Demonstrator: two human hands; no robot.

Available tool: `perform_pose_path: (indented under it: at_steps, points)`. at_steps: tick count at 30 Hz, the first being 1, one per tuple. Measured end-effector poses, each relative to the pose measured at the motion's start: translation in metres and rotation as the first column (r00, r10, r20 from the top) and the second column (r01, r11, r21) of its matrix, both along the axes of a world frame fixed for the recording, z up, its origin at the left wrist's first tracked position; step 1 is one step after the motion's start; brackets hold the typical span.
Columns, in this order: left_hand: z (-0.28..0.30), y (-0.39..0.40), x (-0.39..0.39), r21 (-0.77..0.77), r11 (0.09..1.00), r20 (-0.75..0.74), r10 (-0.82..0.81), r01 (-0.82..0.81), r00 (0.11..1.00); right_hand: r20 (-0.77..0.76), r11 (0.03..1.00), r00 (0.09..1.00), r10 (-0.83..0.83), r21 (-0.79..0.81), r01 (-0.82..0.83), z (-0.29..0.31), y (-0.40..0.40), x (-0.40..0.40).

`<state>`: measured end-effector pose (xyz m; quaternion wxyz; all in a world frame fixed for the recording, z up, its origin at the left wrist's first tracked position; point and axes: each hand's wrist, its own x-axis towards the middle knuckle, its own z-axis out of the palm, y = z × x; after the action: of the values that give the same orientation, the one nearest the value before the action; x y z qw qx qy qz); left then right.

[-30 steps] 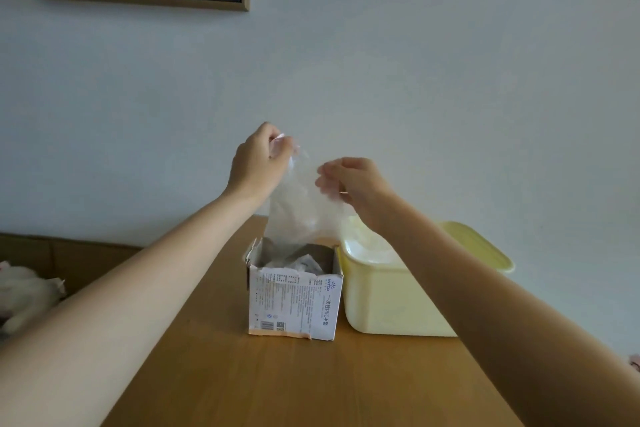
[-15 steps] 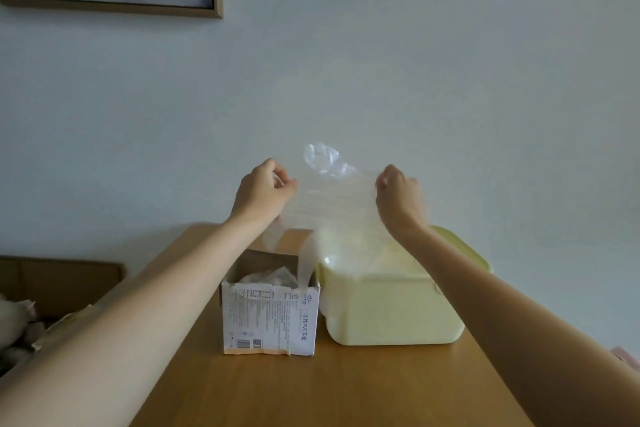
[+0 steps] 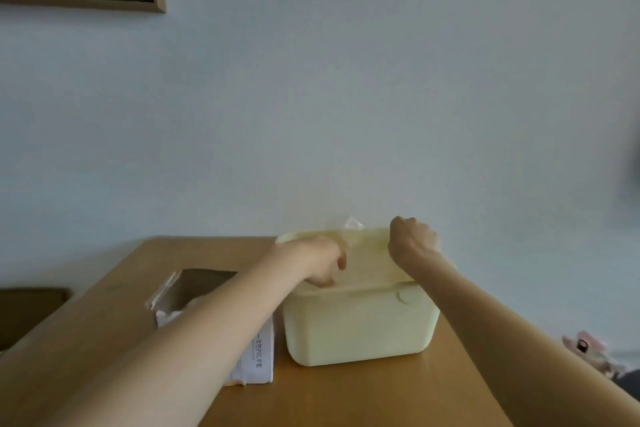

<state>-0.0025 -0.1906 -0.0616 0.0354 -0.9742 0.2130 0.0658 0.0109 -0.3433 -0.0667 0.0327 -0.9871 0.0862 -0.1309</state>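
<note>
Against the frame half a second ago, the left grip (image 3: 322,265) and right grip (image 3: 412,243) are now sitting lower, at the rim of the yellow bin (image 3: 360,326) on the desk (image 3: 346,399). Both are curling tight on the clear film (image 3: 367,255), which is lying stretched across the bin's mouth (one crumpled corner is poking up behind).
</note>
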Motion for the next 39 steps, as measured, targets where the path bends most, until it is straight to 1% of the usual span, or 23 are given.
perform_pose_path:
  at_steps: [3, 4, 6, 7, 8, 9, 10, 11, 12, 13, 15, 17, 19, 22, 24, 26, 28, 30, 32, 34, 36, 38, 39]
  points:
    - [-0.007, 0.002, 0.01, 0.05, 0.997, -0.067, 0.068, -0.064, 0.995, 0.042, 0.992, 0.994, 0.103, -0.075, -0.1, 0.002, -0.008, 0.003]
    - [-0.006, 0.002, 0.012, 0.051, 0.996, -0.09, 0.073, -0.069, 0.993, 0.084, 0.977, 0.98, 0.181, -0.133, -0.169, 0.005, -0.009, 0.004]
    - [-0.005, 0.003, 0.016, 0.061, 0.995, -0.122, 0.084, -0.077, 0.989, 0.157, 0.909, 0.903, 0.399, -0.195, -0.368, 0.012, -0.008, 0.003]
    - [-0.006, 0.002, 0.018, 0.07, 0.994, -0.135, 0.088, -0.079, 0.987, 0.117, 0.866, 0.861, 0.495, -0.154, -0.477, 0.016, -0.007, 0.001]
    - [-0.007, 0.002, 0.019, 0.074, 0.994, -0.147, 0.091, -0.08, 0.985, -0.017, 0.834, 0.835, 0.549, -0.054, -0.549, 0.02, -0.005, -0.002]
    - [-0.009, 0.002, 0.021, 0.078, 0.993, -0.16, 0.098, -0.087, 0.982, -0.235, 0.84, 0.811, 0.536, 0.048, -0.541, 0.02, -0.003, -0.003]
    - [-0.011, 0.002, 0.021, 0.083, 0.992, -0.172, 0.106, -0.092, 0.979, -0.462, 0.877, 0.761, 0.456, 0.087, -0.473, 0.015, 0.0, 0.0]
    - [-0.012, 0.002, 0.021, 0.096, 0.991, -0.179, 0.11, -0.094, 0.978, -0.625, 0.919, 0.706, 0.333, 0.049, -0.391, 0.009, 0.001, 0.003]
    - [-0.015, 0.001, 0.022, 0.123, 0.988, -0.182, 0.116, -0.095, 0.976, -0.695, 0.943, 0.68, 0.235, -0.005, -0.332, 0.0, 0.001, 0.007]
    - [-0.017, 0.0, 0.024, 0.164, 0.981, -0.192, 0.133, -0.102, 0.972, -0.714, 0.958, 0.678, 0.172, -0.039, -0.284, -0.007, 0.002, 0.013]
    - [-0.021, -0.002, 0.026, 0.228, 0.966, -0.256, 0.184, -0.125, 0.949, -0.703, 0.976, 0.699, 0.131, -0.033, -0.216, -0.014, 0.003, 0.019]
    - [-0.023, -0.003, 0.025, 0.23, 0.959, -0.319, 0.234, -0.164, 0.918, -0.719, 0.975, 0.685, 0.12, -0.043, -0.216, -0.012, 0.005, 0.017]
    - [-0.023, -0.003, 0.026, 0.224, 0.956, -0.328, 0.255, -0.188, 0.91, -0.726, 0.968, 0.676, 0.125, -0.059, -0.242, -0.01, 0.005, 0.017]
    - [-0.024, -0.002, 0.027, 0.248, 0.953, -0.326, 0.252, -0.175, 0.911, -0.731, 0.955, 0.667, 0.146, -0.073, -0.289, -0.01, 0.004, 0.019]
    - [-0.021, -0.002, 0.022, 0.23, 0.96, -0.35, 0.235, -0.16, 0.907, -0.73, 0.958, 0.662, 0.168, -0.037, -0.284, -0.011, 0.003, 0.018]
    - [-0.012, 0.003, 0.014, 0.113, 0.984, -0.311, 0.17, -0.141, 0.935, -0.734, 0.963, 0.654, 0.183, 0.001, -0.269, -0.008, 0.005, 0.014]
    - [0.0, 0.015, 0.006, -0.113, 0.988, -0.229, 0.08, -0.108, 0.97, -0.718, 0.955, 0.657, 0.23, 0.036, -0.295, 0.003, 0.011, 0.011]
    - [0.014, 0.031, -0.008, -0.309, 0.95, -0.064, 0.029, -0.048, 0.998, -0.692, 0.953, 0.678, 0.248, 0.046, -0.301, 0.023, 0.016, 0.007]
    - [0.02, 0.057, -0.02, -0.459, 0.888, 0.038, 0.06, -0.036, 0.997, -0.634, 0.931, 0.713, 0.299, 0.032, -0.363, 0.045, 0.033, -0.004]
    - [0.021, 0.082, -0.029, -0.581, 0.812, 0.043, 0.108, -0.063, 0.993, -0.44, 0.878, 0.773, 0.456, 0.085, -0.47, 0.061, 0.057, -0.017]
    - [0.019, 0.106, -0.036, -0.658, 0.745, 0.021, 0.163, -0.109, 0.986, -0.274, 0.795, 0.747, 0.605, 0.159, -0.586, 0.068, 0.088, -0.035]
    - [0.014, 0.124, -0.041, -0.687, 0.707, -0.028, 0.208, -0.17, 0.978, -0.265, 0.734, 0.685, 0.679, 0.231, -0.639, 0.061, 0.115, -0.052]
    - [0.012, 0.132, -0.044, -0.689, 0.698, -0.069, 0.208, -0.197, 0.976, -0.279, 0.716, 0.66, 0.697, 0.229, -0.66, 0.053, 0.129, -0.058]
